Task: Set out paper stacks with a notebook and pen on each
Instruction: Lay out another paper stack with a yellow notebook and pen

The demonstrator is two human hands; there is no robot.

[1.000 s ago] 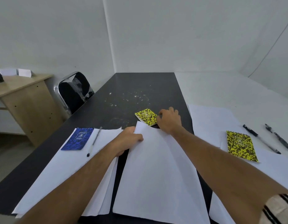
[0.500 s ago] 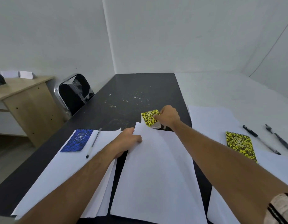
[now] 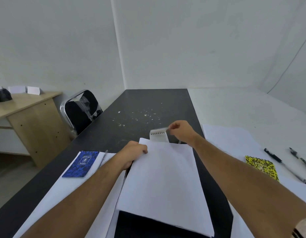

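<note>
A long black table (image 3: 148,107) fills the middle of the view, with a white surface (image 3: 243,110) adjoining it on the right. A middle paper stack (image 3: 164,184) is lifted off the black table, its near edge raised and its far left corner held in the closed grip of the left hand (image 3: 134,152). A left paper stack (image 3: 66,194) lies flat on the table, carrying a blue notebook (image 3: 81,164) with a pen (image 3: 103,157) just beside it on the right. A right paper stack (image 3: 231,141) rests on the white surface, with a yellow-and-black notebook (image 3: 261,167) on it and two black pens (image 3: 284,166) lying to its right, one across the paper's edge, the other (image 3: 300,160) further out. Just beyond the far edge of the middle stack, a small spiral notebook (image 3: 159,135) is pinched at its top corner by the right hand (image 3: 180,132) and held upright, its pale side shown (the cover colour cannot be told from this side). A thin clear stick, perhaps a pen, is glimpsed below that wrist, too blurred to be sure.
</note>
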